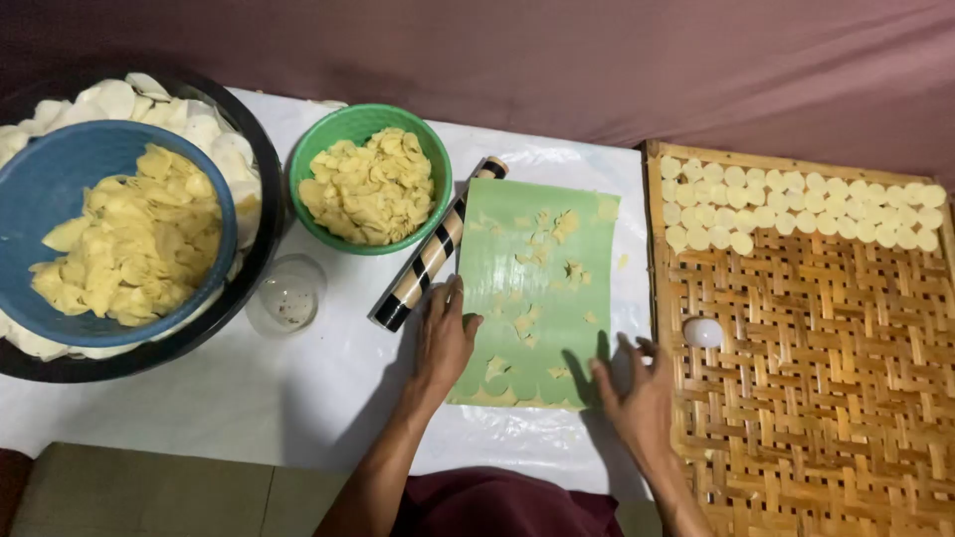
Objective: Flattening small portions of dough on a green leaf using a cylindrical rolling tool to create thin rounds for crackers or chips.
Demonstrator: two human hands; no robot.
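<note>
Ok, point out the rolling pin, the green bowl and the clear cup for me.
rolling pin (430,255), head view, on the middle of its striped barrel.
green bowl (311,147), head view, on its bare left rim.
clear cup (286,294), head view, on the middle of the cup.

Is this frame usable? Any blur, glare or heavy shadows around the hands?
Head view: mostly sharp; the right hand is motion-blurred at the fingers, the left hand crisp. Soft glare on the white plastic sheet and green mat. Both hands cast short shadows on them. The upper backdrop is dim.
</note>
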